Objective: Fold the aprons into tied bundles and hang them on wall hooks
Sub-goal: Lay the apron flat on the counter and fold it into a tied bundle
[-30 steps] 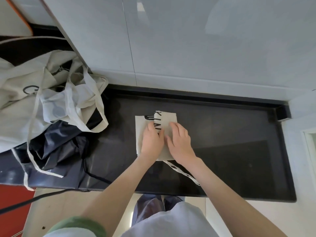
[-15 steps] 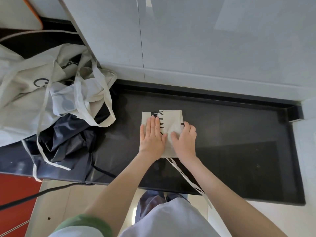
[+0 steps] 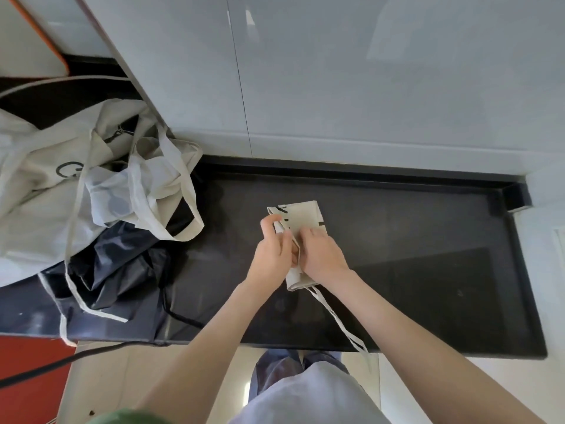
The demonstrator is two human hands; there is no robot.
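1. Head view: the folded apron [image 3: 307, 220], a cream packet with black print, lies near the middle of the black surface [image 3: 428, 270], its far end pointing to 12 o'clock
2. The left hand [image 3: 270, 255] comes in from 7 o'clock; its fingers [image 3: 267, 223] are curled round the packet's left edge, which is raised off the surface, so they are clamped on cloth
3. The right hand [image 3: 322, 255] comes in from 5 o'clock and touches the left hand; its fingers are bent down onto the packet's near half, tips tucked into the fold and gripping it
4. A cream strap [image 3: 339, 324] runs from the packet's near end toward 5 o'clock, over the front edge of the surface
5. At 9 o'clock, well apart from the packet, a heap of cream aprons [image 3: 39, 191] with loose ties lies on a crumpled dark apron [image 3: 122, 264]
6. A black cord [image 3: 46, 365] crosses the floor at 8 o'clock
7. A pale glossy wall [image 3: 367, 87] stands behind the surface at 12 o'clock
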